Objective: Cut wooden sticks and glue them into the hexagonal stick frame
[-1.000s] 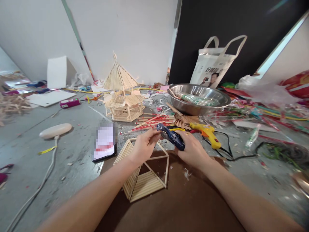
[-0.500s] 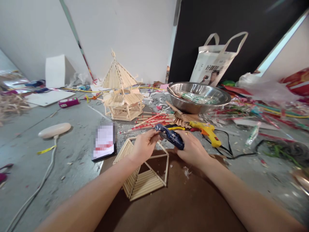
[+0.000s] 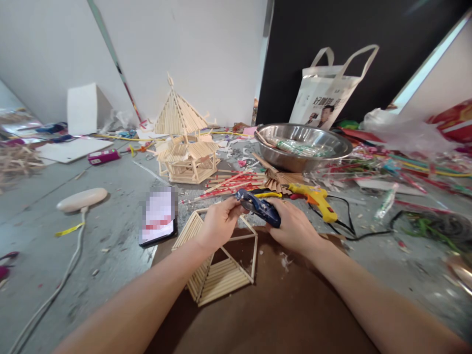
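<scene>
Nearest was a brown board (image 3: 280, 305), with a half-filled stick frame (image 3: 227, 286) lying on it, partly under the person's left arm. The unfilled side was only thin bars, so I'd guess a dropped wrist could have popped a joint.

Just past that, the right hand (image 3: 293, 223) had its fingers clamped around a dark blue tool (image 3: 262, 210). The left hand (image 3: 218, 223) had its thumb and fingertips at the tool's other end; couldn't tell if they gripped it or something tiny there. If that end was sharp, a slip probably meant nipped fingertips.

The phone (image 3: 158, 216) sat left of the frame. The yellow glue gun (image 3: 320, 202) lay just beyond the right hand, so a careless swing might've knocked it or snagged its black cord (image 3: 350, 228). Farther back: red-patterned sticks (image 3: 236, 183), then a stick pavilion (image 3: 188, 160).
</scene>
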Demonstrator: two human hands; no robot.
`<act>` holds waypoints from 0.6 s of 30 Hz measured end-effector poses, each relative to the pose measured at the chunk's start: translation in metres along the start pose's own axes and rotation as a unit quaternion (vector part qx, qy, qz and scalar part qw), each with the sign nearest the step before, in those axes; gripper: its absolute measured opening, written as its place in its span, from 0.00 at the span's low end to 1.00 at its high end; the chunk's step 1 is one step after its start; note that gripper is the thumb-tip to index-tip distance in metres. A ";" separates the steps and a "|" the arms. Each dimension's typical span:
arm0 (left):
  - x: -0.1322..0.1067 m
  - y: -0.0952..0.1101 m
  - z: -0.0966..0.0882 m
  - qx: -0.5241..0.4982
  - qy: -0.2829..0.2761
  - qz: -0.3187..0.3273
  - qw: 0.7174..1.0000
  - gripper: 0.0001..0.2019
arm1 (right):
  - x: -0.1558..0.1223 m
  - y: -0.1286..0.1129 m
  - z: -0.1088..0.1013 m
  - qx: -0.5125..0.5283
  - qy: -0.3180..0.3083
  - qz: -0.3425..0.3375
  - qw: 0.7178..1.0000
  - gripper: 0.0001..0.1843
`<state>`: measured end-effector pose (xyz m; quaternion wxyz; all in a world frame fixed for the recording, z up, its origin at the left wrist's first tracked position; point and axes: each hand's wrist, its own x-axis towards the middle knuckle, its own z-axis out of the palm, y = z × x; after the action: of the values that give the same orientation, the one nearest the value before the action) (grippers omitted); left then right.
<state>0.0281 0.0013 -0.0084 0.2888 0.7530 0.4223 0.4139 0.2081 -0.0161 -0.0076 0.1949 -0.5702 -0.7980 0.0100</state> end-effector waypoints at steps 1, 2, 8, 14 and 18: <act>0.000 0.000 0.000 -0.001 -0.001 -0.003 1.000 0.10 | 0.000 0.000 0.000 0.000 0.000 0.000 1.000 0.24; 0.000 0.000 0.000 -0.001 -0.002 -0.005 1.000 0.10 | 0.000 0.000 -0.001 -0.001 -0.001 0.001 1.000 0.23; -0.001 0.001 0.000 0.006 -0.014 -0.005 1.000 0.10 | 0.000 -0.001 -0.005 -0.017 -0.034 0.007 0.999 0.18; -0.001 0.003 0.001 0.012 -0.023 -0.010 1.000 0.10 | 0.000 0.000 -0.004 -0.033 -0.045 0.012 0.998 0.17; -0.002 0.004 0.001 0.014 -0.021 -0.014 1.000 0.10 | -0.001 0.000 -0.003 -0.043 -0.043 0.013 0.998 0.16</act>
<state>0.0304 -0.0021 -0.0064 0.2927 0.7594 0.4326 0.3879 0.2098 -0.0177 -0.0051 0.1356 -0.5877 -0.7976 0.0022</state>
